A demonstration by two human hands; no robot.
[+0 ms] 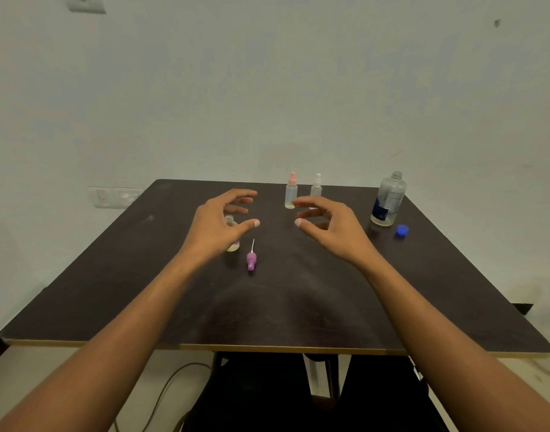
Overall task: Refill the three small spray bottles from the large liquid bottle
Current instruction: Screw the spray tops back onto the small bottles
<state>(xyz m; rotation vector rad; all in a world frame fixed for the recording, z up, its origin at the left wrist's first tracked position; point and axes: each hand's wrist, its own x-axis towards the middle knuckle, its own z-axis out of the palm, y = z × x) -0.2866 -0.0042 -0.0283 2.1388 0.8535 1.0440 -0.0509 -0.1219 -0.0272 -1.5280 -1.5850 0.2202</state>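
Both of my hands hover over the dark table (283,307) with fingers loosely curled, holding nothing. My left hand (220,222) partly hides an uncapped small bottle (231,221) standing behind it. That bottle's purple spray head (251,259) lies on the table just to its right. My right hand (326,226) is in front of two capped small spray bottles: a pink-topped one (291,191) and a white-topped one (316,187). The large clear bottle (388,199) stands uncapped at the far right, with its blue cap (401,230) lying beside it.
A pale wall rises directly behind the table's far edge. A wall socket plate (115,197) sits left of the table. Below the front edge are the table's legs and a cable on the floor (161,397).
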